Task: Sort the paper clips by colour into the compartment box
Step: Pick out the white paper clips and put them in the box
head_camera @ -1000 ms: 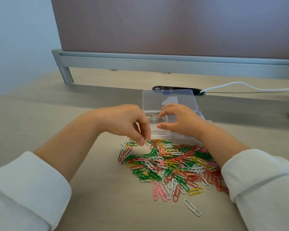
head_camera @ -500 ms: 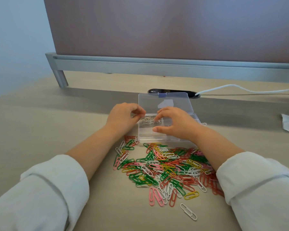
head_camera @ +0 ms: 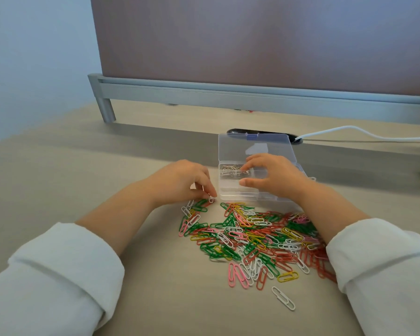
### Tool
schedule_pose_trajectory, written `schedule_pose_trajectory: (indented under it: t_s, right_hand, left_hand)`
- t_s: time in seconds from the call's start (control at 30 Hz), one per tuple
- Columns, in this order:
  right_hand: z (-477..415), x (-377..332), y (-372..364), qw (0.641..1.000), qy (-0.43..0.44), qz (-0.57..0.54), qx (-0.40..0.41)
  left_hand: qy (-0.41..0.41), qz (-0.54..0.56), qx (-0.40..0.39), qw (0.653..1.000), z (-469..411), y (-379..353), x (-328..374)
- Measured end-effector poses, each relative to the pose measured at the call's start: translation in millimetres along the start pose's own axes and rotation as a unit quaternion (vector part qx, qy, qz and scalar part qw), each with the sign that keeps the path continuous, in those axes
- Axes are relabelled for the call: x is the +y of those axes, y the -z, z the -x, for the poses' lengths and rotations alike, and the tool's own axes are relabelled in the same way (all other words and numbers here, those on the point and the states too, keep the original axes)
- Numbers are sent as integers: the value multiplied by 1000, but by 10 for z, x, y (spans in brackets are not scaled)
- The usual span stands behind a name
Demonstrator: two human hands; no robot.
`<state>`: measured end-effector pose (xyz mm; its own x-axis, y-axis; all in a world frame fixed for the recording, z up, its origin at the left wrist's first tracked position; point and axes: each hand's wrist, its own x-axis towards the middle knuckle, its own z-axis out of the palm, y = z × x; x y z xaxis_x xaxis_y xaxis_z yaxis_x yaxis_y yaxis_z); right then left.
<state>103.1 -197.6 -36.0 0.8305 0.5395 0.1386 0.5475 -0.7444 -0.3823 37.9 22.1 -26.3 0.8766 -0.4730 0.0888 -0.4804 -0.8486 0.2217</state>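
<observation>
our left hand (head_camera: 180,183) curls down at the far left edge of the clips (head_camera: 252,236), and its fingertips pinch a white clip (head_camera: 211,199) that touches the desk (head_camera: 83,170). our right hand (head_camera: 275,178) hovers over the box (head_camera: 230,191), fingers bent above the back compartment where the silver clips (head_camera: 229,169) lie. we cannot tell whether it holds one. its thumb points left across the box's middle. the clear box sits just behind the pile, its lid (head_camera: 252,146) open and leaning back. the pile mixes green, red, yellow, pink and white. a stray clip (head_camera: 283,298) lies alone near us. a cable (head_camera: 349,131) runs off right.
</observation>
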Motion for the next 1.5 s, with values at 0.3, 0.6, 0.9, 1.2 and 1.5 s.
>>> schedule_pose_trajectory:
  t_s: [0.3,0.6,0.9,1.2,1.5]
  right_hand:
    - [59,-80,75,999,9,52,-1]
    - [371,-376,239,994,47,18,-95]
    - [432,-466,116,994,44,63,-77]
    - [479,-468,112,992,51,36,-108]
    - [475,-478,70,994,46,34,-94]
  left_hand:
    - [-5,-111,0,994,-29,-35,105]
    - [13,-11,74,997,145,-16,158]
    - [112,9,109,988,466,-173,133]
    - [156,33,83,984,465,-120,115]
    - [86,25,-10,996,542,-12,64]
